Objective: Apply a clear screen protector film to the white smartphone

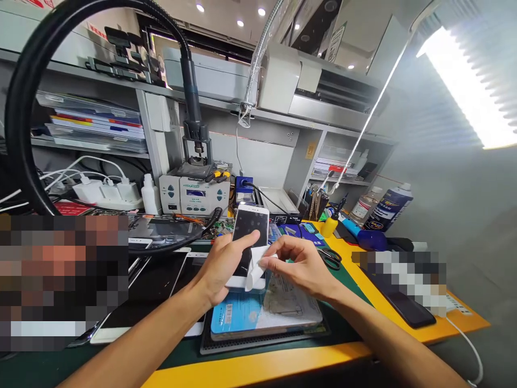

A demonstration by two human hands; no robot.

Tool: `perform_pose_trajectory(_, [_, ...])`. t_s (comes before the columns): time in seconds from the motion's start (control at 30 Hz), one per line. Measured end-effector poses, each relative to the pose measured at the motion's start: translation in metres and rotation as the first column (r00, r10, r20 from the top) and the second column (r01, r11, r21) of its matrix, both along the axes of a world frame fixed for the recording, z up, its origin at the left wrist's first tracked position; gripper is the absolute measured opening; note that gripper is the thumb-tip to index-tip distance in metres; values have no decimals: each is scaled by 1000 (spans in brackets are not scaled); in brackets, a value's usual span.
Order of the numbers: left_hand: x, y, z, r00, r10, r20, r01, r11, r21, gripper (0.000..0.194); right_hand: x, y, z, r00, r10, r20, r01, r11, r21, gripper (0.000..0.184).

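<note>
The white phone was held up over the far part of the books, tilted, its screen toward the person. To the right, a strip of green mat ran between the books and the yellow border of the counter, and the right forearm crossed it. In front, the counter's yellow edge showed between the two forearms. The left side was tighter: tablets lay close beside the left forearm and the books. Behind the phone, a grey control box bounded the reach. Scissors lay just beyond the right hand.

The left hand came in from the lower left, its fingers clamped on the phone's left side, thumb laid over the screen; the fingertips behind were hidden. The right hand bent inward, thumb and fingers pinched together on a folded wipe over the lower screen.
</note>
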State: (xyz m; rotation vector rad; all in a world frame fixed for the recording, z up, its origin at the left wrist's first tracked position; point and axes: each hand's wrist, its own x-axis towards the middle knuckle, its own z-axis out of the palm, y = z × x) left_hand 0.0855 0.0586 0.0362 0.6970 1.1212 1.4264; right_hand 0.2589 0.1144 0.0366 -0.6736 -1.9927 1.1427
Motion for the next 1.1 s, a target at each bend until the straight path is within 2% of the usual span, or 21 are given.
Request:
perform_pose_trajectory(0.13, [7,-5,3,992,-125,-10,125,992,-1,39,1,13,4,974,-100,-201,75,989,-130,37])
perform_pose_trajectory(0.2, [9,-7,4,986,-162,-41,163,987,15,39,4,17,8,973,-100,-210,62,982,-180,42])
perform_pose_trajectory(0.3, [9,-8,4,988,-117,-101,122,992,43,40,9,17,13,995,33,-92,-58,955,-292,44])
perform_pose_trajectory(0.37, [6,-7,3,989,-86,-117,92,995,46,40,11,15,13,988,155,-9,-148,920,-363,43])
perform_pose_trajectory(0.43, [4,-7,3,990,-82,-118,89,995,51,40,10,13,12,976,214,25,-186,895,-406,42])
perform_pose_trajectory(0.5, [3,-7,3,981,-99,-169,116,989,89,37,8,13,11,986,162,-22,-157,898,-411,41])
perform_pose_trajectory(0.6, [4,-9,5,946,-130,-299,189,965,179,35,8,18,11,987,5,-158,-66,921,-383,41])
perform_pose_trajectory(0.67, [6,-10,6,932,-134,-336,215,953,215,34,10,21,13,984,-16,-178,-55,921,-385,40])
perform_pose_trajectory(0.73, [8,-11,6,936,-115,-333,199,953,229,35,13,22,14,990,43,-133,-94,908,-409,39])
perform_pose_trajectory(0.87, [7,-12,7,955,-80,-287,140,971,194,37,16,16,14,948,310,72,-231,827,-513,36])
perform_pose_trajectory(0.93, [6,-11,7,954,-63,-292,122,975,188,39,17,14,14,929,353,113,-246,816,-523,35])
perform_pose_trajectory(1.03, [5,-12,9,942,-84,-325,166,958,234,34,16,16,15,982,184,-39,-181,870,-458,36])
perform_pose_trajectory(1.1, [5,-14,11,938,-122,-324,210,945,253,30,15,20,17,985,56,-164,-122,894,-431,37])
